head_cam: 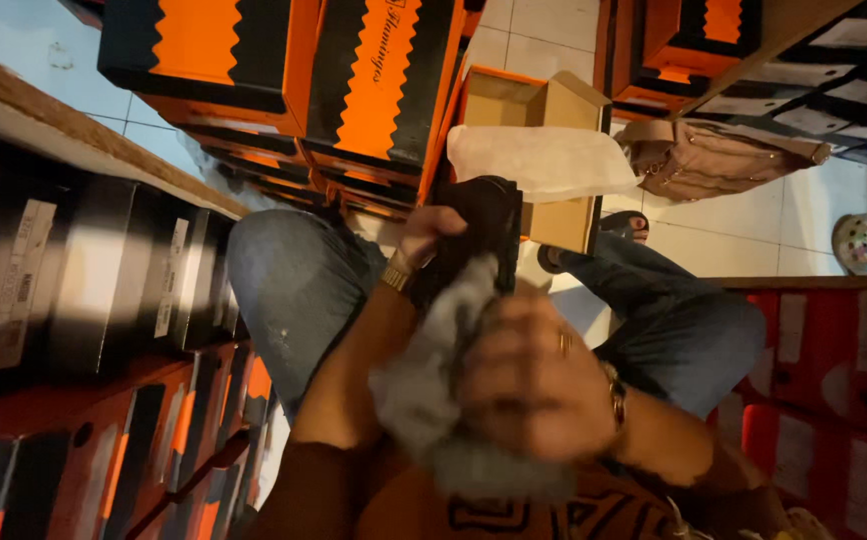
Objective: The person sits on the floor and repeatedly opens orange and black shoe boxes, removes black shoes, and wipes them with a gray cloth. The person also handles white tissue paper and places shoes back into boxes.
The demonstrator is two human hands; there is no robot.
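The left hand [432, 232] is gripping a black shoe [479, 235], fingers curled over its upper edge at about 12 o'clock from the blurred right hand [529, 375]. The shoe looks dark and matte, held above the knees in blue denim. The right hand is pressing a soft grey cloth [424, 385] toward the shoe; its fingers are clenched on the crumpled fabric, which is hanging down fuzzy and shapeless at 7 o'clock from the shoe. A ring is showing on one right finger, and metal bracelets are sitting on both wrists.

At 1 o'clock from the shoe, an open cardboard box [529, 105] with an orange outside is standing on the tiled floor, white tissue paper [544, 160] draping over its front wall. At 11 o'clock, glossy orange-and-black boxes [284, 70] with zigzag edges are stacked. A tan bag [714, 160] is lying at 2 o'clock. Red boxes [834, 370] are standing at 4 o'clock.
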